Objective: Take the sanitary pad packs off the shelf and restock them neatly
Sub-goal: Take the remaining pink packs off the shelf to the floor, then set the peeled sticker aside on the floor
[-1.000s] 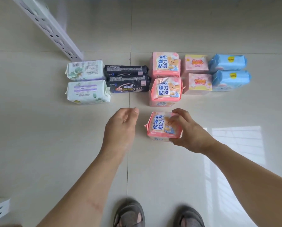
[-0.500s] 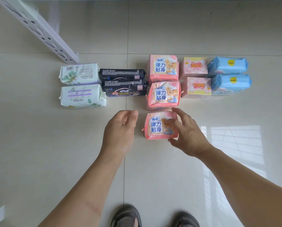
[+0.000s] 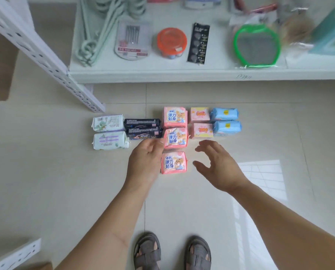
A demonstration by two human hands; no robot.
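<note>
Both hands hang above the floor [image 3: 45, 172] with nothing in them — the left hand [image 3: 145, 160] with fingers loosely curled, the right hand [image 3: 219, 166] with fingers spread wide. Between them lies the nearest pink pack [image 3: 173, 162], touched by neither. Just past the left fingertips sits a second pink pack [image 3: 175, 138], a third [image 3: 175, 117] beyond it — white, dark, yellow-pink and blue packs flank them. The shelf [image 3: 201, 75] stands farther off.

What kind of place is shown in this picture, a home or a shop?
Probably a small shop or stockroom. A white metal shelf displays packaged household goods, like a carded mirror, and sanitary pad packs lie sorted in rows by brand on the tiled floor.
</note>
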